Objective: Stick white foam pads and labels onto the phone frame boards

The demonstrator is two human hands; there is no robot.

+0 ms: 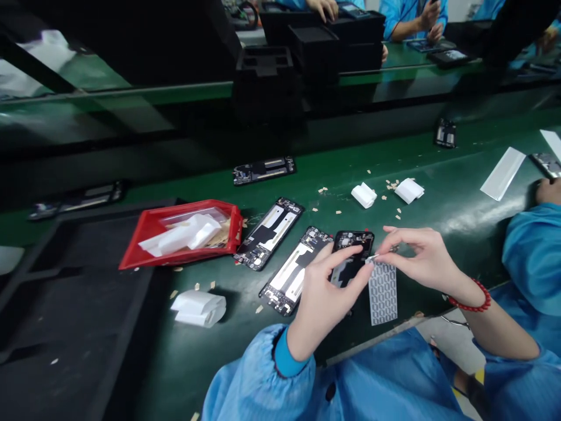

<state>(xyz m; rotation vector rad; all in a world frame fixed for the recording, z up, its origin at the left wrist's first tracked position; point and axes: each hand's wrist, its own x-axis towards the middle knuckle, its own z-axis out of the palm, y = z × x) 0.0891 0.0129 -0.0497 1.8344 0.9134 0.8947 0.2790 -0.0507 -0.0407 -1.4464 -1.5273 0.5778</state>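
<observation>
A grey-and-white patterned film sheet (383, 295) hangs at its top edge from the pinched thumb and forefinger of my right hand (416, 254). A small pale piece shows at those fingertips, too small to make out. My left hand (324, 286) comes close from the left, thumb tip at the sheet's upper corner and forefinger apart from it. Beneath my fingers lies an opened phone body (350, 241), partly hidden. Just left of it, another opened phone body (293, 272) with white strips is partly covered by my left hand. A third phone body (269, 233) lies beyond.
A red bin (131, 248) holding white paper and tan scraps overlaps a black tray (74, 339). Folded white papers (199, 308) and tan bits dot the green bench (315, 169). More phone bodies (264, 170) lie farther back. A co-worker's blue sleeve (534, 251) is close on the right.
</observation>
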